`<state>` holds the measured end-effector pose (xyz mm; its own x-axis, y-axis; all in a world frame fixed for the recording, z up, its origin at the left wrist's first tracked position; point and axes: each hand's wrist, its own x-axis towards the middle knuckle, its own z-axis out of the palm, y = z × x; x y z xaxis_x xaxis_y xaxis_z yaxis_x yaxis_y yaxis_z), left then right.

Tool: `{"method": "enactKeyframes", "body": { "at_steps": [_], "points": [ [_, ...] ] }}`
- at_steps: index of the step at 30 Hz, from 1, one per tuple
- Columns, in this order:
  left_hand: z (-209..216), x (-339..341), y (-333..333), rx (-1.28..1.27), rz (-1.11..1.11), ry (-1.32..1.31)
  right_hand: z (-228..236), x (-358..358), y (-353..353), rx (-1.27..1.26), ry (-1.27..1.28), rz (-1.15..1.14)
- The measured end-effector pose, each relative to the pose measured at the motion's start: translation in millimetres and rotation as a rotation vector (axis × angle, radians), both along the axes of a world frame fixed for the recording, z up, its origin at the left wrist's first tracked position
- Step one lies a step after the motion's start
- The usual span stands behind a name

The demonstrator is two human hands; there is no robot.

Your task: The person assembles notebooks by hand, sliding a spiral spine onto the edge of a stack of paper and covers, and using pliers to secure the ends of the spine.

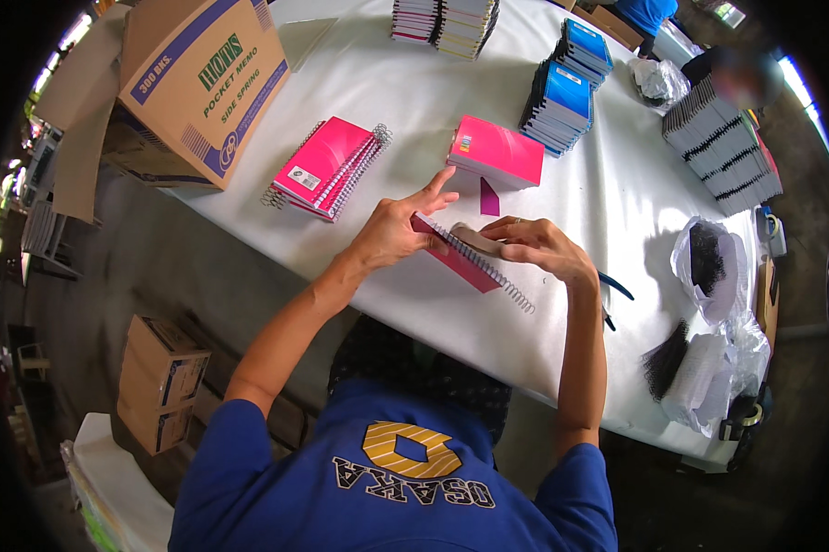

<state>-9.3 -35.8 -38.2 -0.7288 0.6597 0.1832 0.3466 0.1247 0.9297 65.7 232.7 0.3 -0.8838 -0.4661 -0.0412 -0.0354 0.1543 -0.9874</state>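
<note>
A pink notebook (465, 268) tilts above the near edge of the white table. My left hand (391, 232) grips its upper left end, with the thumb at the binding edge and the index finger raised. Along that edge runs a metal spiral coil (518, 293), whose end sticks out past the notebook's lower right corner. My right hand (545, 250) is closed at the coil's middle; a pale beige piece at its fingertips is hard to make out. Just beyond lie a stack of pink notebooks without coils (502, 155) and a small purple piece (490, 196).
Coil-bound pink notebooks (327, 164) lie left. An open cardboard carton (203, 87) stands behind them. Blue stacks (562, 97) and grey-edged stacks (723, 152) stand farther back. A dark-handled tool (617, 286) lies by my right forearm; plastic bags with black coils (709, 262) sit right.
</note>
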Motion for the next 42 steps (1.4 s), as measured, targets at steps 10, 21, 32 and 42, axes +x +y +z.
{"method": "enactKeyframes", "body": {
  "at_steps": [10, 21, 32, 42],
  "points": [
    [-1, 1, 6, 0.05, -0.003, -0.054, 5, 0, -9, 0.056, 0.051, -0.057],
    [7, -10, -1, -0.063, -0.213, -0.4, -16, 54, 32, 0.765, 0.353, -0.488],
    [-18, 45, 19, -0.367, 0.153, 0.856, -59, 147, 45, 1.382, 0.358, -1.008],
    [-13, 65, 30, -0.422, 0.259, 0.836, -22, 119, -94, 0.909, 0.61, -0.766]
  ]
}}
